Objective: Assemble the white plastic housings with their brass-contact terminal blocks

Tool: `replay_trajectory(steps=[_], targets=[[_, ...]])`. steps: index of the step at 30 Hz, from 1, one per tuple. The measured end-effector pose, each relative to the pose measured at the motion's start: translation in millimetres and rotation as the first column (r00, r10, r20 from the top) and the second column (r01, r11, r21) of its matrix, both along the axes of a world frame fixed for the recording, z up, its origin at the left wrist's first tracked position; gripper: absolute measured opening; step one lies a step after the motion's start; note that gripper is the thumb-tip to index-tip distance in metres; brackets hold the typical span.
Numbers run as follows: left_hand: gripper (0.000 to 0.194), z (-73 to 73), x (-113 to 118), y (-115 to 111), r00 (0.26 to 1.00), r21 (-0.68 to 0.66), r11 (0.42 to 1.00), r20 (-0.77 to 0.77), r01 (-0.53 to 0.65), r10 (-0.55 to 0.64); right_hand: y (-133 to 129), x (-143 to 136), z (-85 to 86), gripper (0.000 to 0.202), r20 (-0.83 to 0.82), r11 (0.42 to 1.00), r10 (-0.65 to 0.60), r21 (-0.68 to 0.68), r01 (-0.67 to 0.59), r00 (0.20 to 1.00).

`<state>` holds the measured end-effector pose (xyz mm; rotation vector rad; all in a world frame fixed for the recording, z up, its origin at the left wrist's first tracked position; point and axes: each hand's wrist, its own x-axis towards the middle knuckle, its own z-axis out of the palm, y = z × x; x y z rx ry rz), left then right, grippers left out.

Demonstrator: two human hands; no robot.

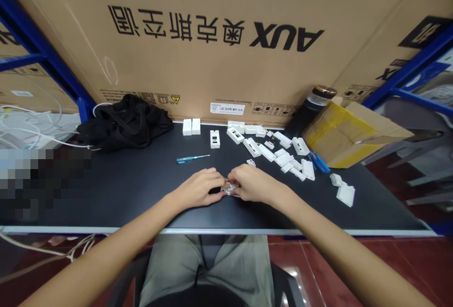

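Note:
On the dark tabletop, near its front edge, both my hands meet at a small white plastic part (230, 189). My left hand (202, 188) grips its left side between thumb and fingers. From the right, my right hand (252, 183) pinches the same part, its fingertips pressed on the top. Much of the part is hidden by my fingers. Just beyond my right hand lies a small white piece (251, 162). A blue screwdriver (191, 159) rests past my left hand, and a white plastic housing with dark slots (214, 140) sits farther back.
White housings and covers (283, 158) lie scattered at right, beside a blue-handled tool (319, 161). An open cardboard box (348, 132) and black bottle (309, 108) stand behind. A black bag (127, 123) is at left. Large AUX carton (198, 66) walls the back.

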<state>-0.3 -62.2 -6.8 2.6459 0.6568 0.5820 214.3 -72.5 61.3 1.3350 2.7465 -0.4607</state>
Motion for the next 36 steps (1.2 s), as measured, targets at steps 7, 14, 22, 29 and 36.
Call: replay_trajectory(steps=[7, 14, 22, 29, 36], targets=[[0.028, 16.8, -1, 1, 0.991, -0.013, 0.991, -0.017, -0.13, 0.13, 0, 31, 0.7, 0.025, -0.105, 0.987, -0.08, 0.129, 0.093, 0.991], [0.034, 21.7, 18, 60, 0.795, 0.004, 0.795, -0.006, -0.607, 0.607, 45, 80, -34.6, 0.032, -0.215, 0.802, -0.438, 0.346, 0.487, 0.873], [0.019, 22.7, 28, 63, 0.761, -0.236, 0.758, 0.096, -0.608, 0.641, 49, 96, -50.5, 0.01, -0.338, 0.724, -0.442, 0.412, 0.553, 0.831], [0.05, 45.1, 9, 8, 0.687, -0.676, 0.651, 0.291, -0.344, 0.666, -22, 111, -35.0, 0.017, -0.471, 0.77, -0.269, 0.419, 0.481, 0.84], [0.037, 35.3, 12, -45, 0.331, -0.896, 0.201, 0.343, 0.395, 0.879, -80, 97, -57.7, 0.006, -0.322, 0.863, -0.148, 0.42, 0.281, 0.935]])
